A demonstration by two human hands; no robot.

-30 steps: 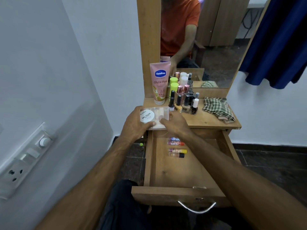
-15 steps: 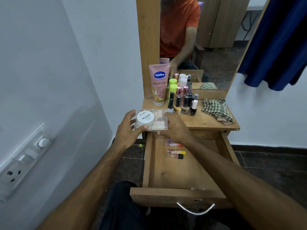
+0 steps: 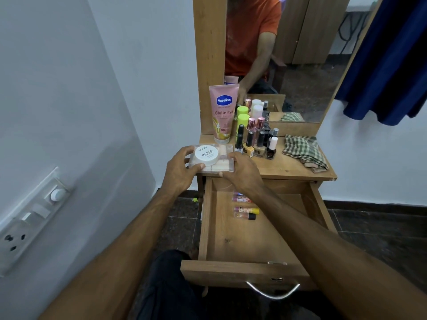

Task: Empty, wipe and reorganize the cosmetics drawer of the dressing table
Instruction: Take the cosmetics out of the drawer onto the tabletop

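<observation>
- Both my hands were on the clear plastic box (image 3: 217,166), which had a white round nail-polish-remover tub (image 3: 206,154) riding on top of it.
- My left hand (image 3: 179,172) gripped the box's left side with the thumb pressed against the tub; my right hand (image 3: 242,173) clasped the right edge and front corner.
- A second before, the box sat lower, at the table's front edge above the drawer; by this moment I had brought it up and onto the front left corner of the dressing table top (image 3: 288,168), just in front of the pink Vaseline tube (image 3: 223,112).
- Whether the box fully rested on the wood or I carried its weight, I could not tell.
- The nail polish bottles (image 3: 254,144) stood crowded just to its right, and the checked cloth (image 3: 305,151) lay further right, untouched.
- The drawer (image 3: 242,239) hung wide open below, and three small lip tubes (image 3: 246,209) lay near its back.
- I judged the emptying nearly finished: only those tubes remained before I could wipe.
</observation>
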